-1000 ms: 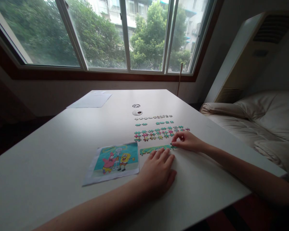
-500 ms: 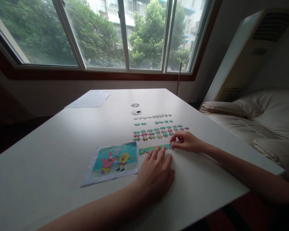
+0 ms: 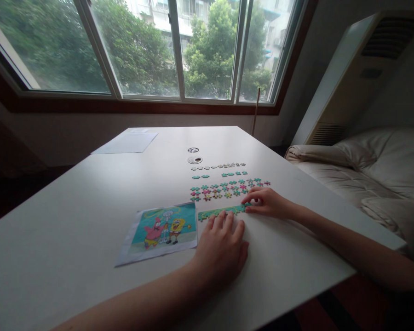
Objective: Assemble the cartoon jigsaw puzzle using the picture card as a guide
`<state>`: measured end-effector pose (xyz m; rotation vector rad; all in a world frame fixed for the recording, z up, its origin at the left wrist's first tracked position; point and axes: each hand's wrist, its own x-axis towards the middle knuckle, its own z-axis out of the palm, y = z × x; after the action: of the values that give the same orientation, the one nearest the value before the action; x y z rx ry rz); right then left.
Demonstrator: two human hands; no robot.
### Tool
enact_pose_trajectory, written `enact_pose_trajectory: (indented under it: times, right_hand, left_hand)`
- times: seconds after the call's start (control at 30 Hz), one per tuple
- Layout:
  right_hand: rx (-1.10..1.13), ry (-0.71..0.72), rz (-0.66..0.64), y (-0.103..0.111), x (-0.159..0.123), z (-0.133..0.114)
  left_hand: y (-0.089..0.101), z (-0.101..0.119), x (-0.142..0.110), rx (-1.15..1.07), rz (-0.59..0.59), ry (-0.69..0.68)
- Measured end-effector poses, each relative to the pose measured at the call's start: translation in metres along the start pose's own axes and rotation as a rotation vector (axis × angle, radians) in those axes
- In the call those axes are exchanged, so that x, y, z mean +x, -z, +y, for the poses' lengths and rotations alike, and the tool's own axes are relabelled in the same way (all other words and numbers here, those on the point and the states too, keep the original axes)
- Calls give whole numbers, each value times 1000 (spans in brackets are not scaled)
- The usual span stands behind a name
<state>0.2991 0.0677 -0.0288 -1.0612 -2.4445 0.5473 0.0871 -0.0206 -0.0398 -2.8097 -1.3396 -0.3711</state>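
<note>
My left hand [image 3: 221, 246] lies on the table with fingers spread, its fingertips touching the lower edge of a joined strip of green and teal jigsaw pieces [image 3: 210, 214]. At the strip's right end, my right hand [image 3: 267, 202] has thumb and index finger closed around a teal puzzle piece [image 3: 247, 205], partly hidden by the fingers. Beyond the hands, loose jigsaw pieces [image 3: 224, 185] lie in rows, teal, pink and yellow ones nearer and pale ones farther off. Left of the strip is a printed cartoon picture [image 3: 165, 227].
Two small round discs [image 3: 195, 160] lie past the rows on the white table [image 3: 72, 220]. White paper sheets [image 3: 126, 141] rest at the far left corner. A pale sofa [image 3: 331, 161] stands to the right, and a window [image 3: 207, 50] is behind the table.
My right index finger has shifted slightly left over the strip's right end. My left hand has barely moved, its fingers still at the strip's edge.
</note>
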Motion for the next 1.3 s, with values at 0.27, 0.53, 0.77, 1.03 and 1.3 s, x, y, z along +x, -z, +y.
enact_pose_trajectory:
  times: [0.27,0.53,0.77,1.03,1.3]
  right_hand:
    - [-19,46,0,0,-1,2]
    - [-10,48,-13,1,0,0]
    - [-24,47,-32,-1,-1,4]
    - [-19,62,-92,7,-1,7]
    - [-43,8,-123,12,-1,8]
  left_hand:
    - [-4,-4,1,-61,-9,-29]
    - [-4,-7,5,-106,-42,-36]
    - [-4,-7,4,-110,-46,-32]
    - [-5,-7,4,-107,-39,-38]
    - [-1,-7,5,-102,-50,-42]
